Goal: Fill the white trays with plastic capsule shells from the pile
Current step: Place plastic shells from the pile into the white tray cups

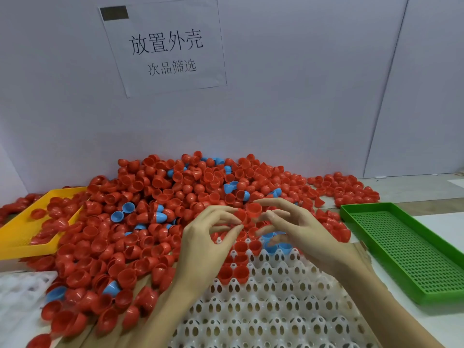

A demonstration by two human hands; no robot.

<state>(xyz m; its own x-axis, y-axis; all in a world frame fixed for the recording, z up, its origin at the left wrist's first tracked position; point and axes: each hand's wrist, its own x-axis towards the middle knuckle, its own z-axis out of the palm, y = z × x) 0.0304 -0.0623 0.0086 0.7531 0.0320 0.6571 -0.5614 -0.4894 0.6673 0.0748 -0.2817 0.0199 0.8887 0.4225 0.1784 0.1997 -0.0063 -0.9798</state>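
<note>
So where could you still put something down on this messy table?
The green tray on the right holds nothing, and most of the white tray nearer the person is unfilled. Bare table shows between them and beyond the green tray. The capsule pile crowds the middle and left, spilling into the yellow tray.

red shells (160,197), white tray (276,310), green tray (406,252)

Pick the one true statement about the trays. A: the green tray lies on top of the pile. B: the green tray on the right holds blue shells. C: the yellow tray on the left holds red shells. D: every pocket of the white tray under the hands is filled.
C: red shells lie in the yellow tray, while the green tray shows only its bare perforated floor beside the pile, and the white tray has mostly open pockets.
</note>
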